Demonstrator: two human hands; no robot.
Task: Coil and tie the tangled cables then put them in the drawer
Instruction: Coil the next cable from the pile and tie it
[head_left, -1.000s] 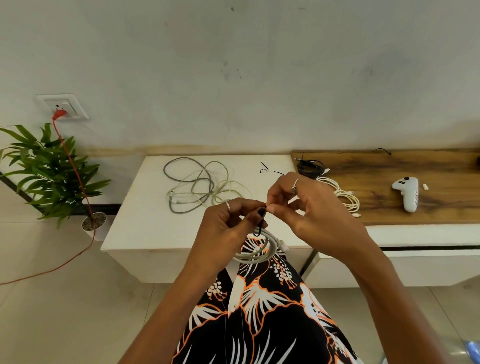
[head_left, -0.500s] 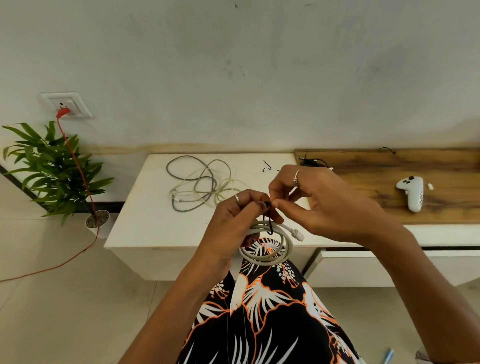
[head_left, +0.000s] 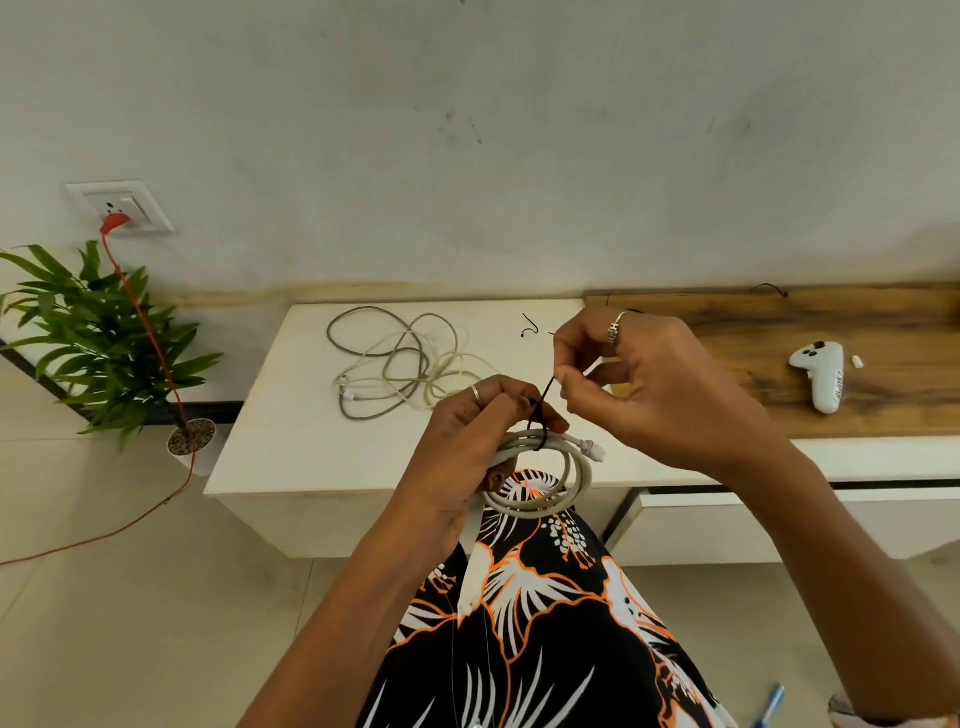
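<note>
Right hand (head_left: 660, 395) now lifted, drawing black tie (head_left: 542, 410) taut, fingertips pinched on its end, left hand (head_left: 467, 447) gripping white coil (head_left: 545, 473) below it, loose cables (head_left: 400, 364) on white cabinet (head_left: 280, 447) behind.

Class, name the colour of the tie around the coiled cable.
Black tie, head view; the coiled cable is off-white.
</note>
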